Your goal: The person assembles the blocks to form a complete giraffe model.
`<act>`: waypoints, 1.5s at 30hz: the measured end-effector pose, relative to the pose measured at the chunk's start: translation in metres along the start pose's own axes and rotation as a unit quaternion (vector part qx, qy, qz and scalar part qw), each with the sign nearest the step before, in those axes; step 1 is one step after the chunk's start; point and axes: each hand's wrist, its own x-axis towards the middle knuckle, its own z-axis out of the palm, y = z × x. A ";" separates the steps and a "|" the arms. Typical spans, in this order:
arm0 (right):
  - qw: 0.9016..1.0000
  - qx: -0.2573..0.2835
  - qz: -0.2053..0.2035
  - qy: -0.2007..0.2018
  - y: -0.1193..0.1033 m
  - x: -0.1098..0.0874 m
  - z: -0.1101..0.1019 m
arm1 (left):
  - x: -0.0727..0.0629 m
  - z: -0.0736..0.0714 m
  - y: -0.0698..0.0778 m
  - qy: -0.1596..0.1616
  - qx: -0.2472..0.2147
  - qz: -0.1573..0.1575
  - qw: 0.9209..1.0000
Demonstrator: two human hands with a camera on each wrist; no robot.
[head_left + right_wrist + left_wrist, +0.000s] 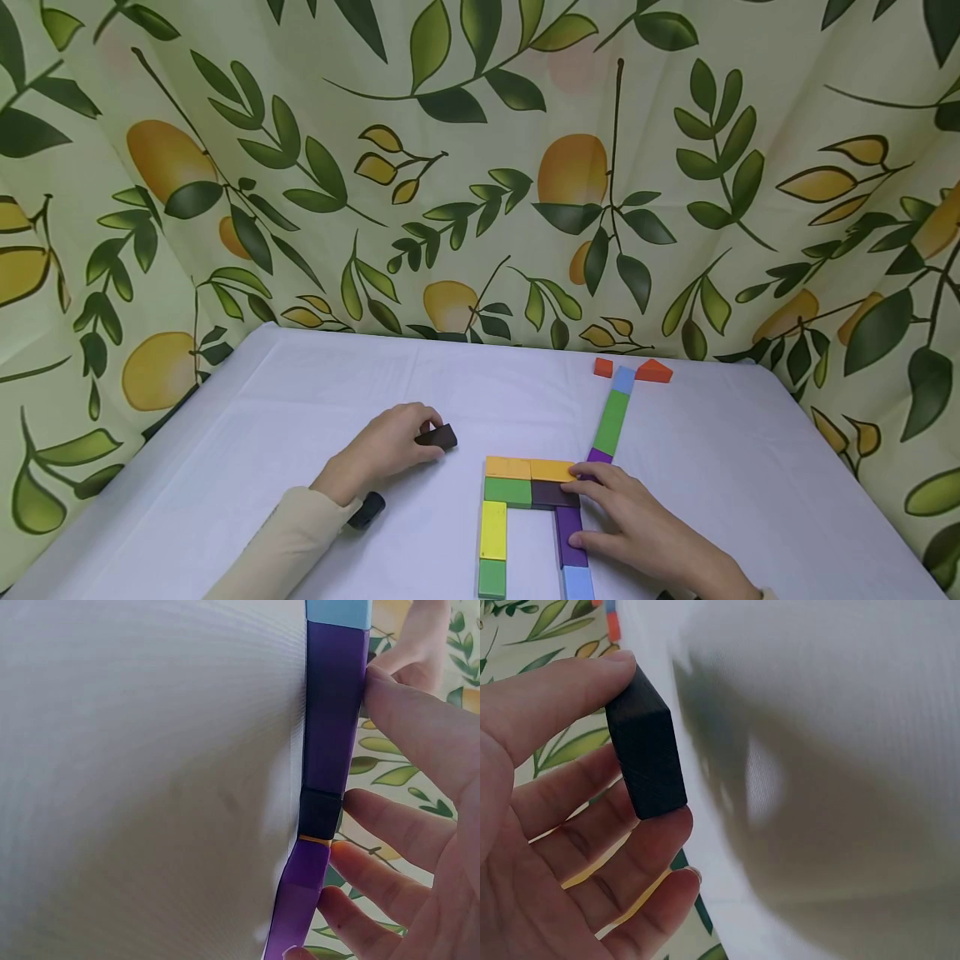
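My left hand [386, 442] pinches a black block [446, 437] between thumb and fingers, left of a frame of coloured blocks. Close up in the left wrist view, the black block [649, 754] has the thumb on one end and fingertips at the other. My right hand [641, 521] rests at the frame's right side, fingers spread. Its thumb touches a purple block [568, 529], and its fingertips lie by a dark block [551, 494] and an orange block [549, 470]. In the right wrist view, fingertips touch the sides of the purple block [334, 705] and its neighbours.
Also in the frame are a green block [507, 492], a yellow block [492, 530] and a light blue block [577, 583]. Beyond it, a slanted row with a long green block [612, 423] runs to a red triangular block [655, 372]. A patterned curtain [487, 208] hangs behind the table.
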 end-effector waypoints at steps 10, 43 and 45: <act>1.000 0.002 0.000 0.005 0.000 0.000 0.001 | -0.005 0.006 0.005 -0.009 0.001 0.020 1.000; 1.000 -0.008 -0.007 0.005 0.000 0.000 0.000 | -0.011 0.012 0.013 -0.035 0.007 0.055 0.998; 1.000 -0.007 -0.006 0.004 0.000 0.000 0.000 | -0.011 0.013 0.013 -0.037 0.009 0.057 0.998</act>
